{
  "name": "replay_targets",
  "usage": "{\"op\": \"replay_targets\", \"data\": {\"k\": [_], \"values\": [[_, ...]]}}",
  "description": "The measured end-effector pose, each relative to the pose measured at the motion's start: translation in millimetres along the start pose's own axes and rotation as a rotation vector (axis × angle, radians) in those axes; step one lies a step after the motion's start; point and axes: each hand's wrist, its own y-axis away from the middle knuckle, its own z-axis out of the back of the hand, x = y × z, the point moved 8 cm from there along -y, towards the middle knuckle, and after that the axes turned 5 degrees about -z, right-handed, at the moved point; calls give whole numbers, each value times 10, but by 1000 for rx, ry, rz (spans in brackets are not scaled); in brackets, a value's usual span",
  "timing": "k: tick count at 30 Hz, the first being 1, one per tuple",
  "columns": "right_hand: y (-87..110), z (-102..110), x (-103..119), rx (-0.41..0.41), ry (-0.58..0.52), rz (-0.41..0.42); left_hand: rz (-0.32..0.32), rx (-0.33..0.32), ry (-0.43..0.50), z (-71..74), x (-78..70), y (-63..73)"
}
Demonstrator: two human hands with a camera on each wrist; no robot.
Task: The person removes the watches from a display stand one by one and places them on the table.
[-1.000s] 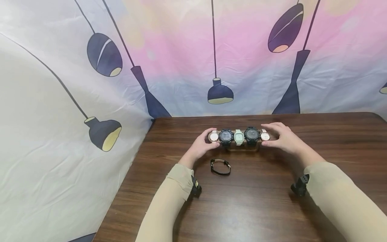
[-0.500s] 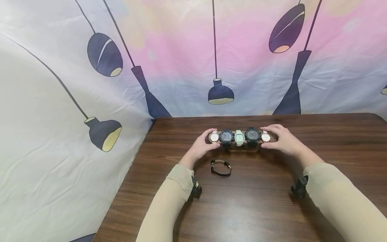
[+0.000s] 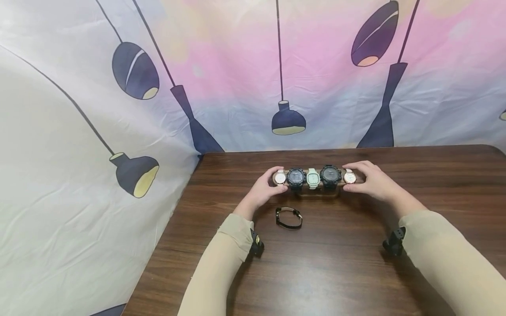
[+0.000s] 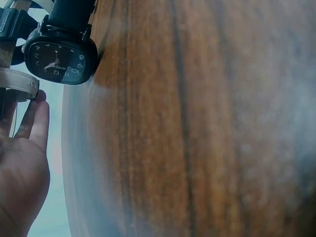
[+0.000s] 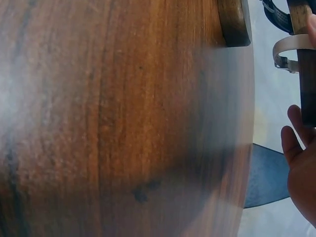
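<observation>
Several wristwatches sit in a row on a wooden bar of a watch stand (image 3: 318,193): a black watch (image 3: 296,177), a mint-green watch (image 3: 313,178), another black watch (image 3: 330,174), and a small pale watch at each end. My left hand (image 3: 260,189) pinches the left pale watch (image 3: 280,177) between thumb and fingers. At the other end, my right hand (image 3: 376,183) holds the right pale watch (image 3: 349,177) the same way. The bar's end (image 5: 308,94) shows past that watch's strap (image 5: 284,52) in the right wrist view. Some fingertips are hidden behind the bar.
A black-strapped watch (image 3: 289,218) lies on its side on the brown table (image 3: 316,272), in front of the stand; its square dial (image 4: 57,61) shows in the left wrist view. A printed cloth (image 3: 237,87) hangs behind the table's far edge.
My right hand has shifted slightly right with the right pale watch, widening its gap from the black watch beside it. My left hand stays about where it was.
</observation>
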Motion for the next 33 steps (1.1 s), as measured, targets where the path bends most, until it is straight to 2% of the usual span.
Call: {"op": "replay_targets", "data": {"k": [4,9,20,29,33], "values": [[11,22,-9,-6,2,9,-8,17,-11,-16,-164,59],[33,36,-34,-3,-15,19,0,8,-20,-14,-172,70],[101,109,-119,-14,-30,-7,12,-1,-57,13,-166,68],[145,49,-218,-10,-139,-77,2,-2,-38,7,-147,59],[169,13,-270,0,-182,-125,0,-7,-6,4,18,-12]]}}
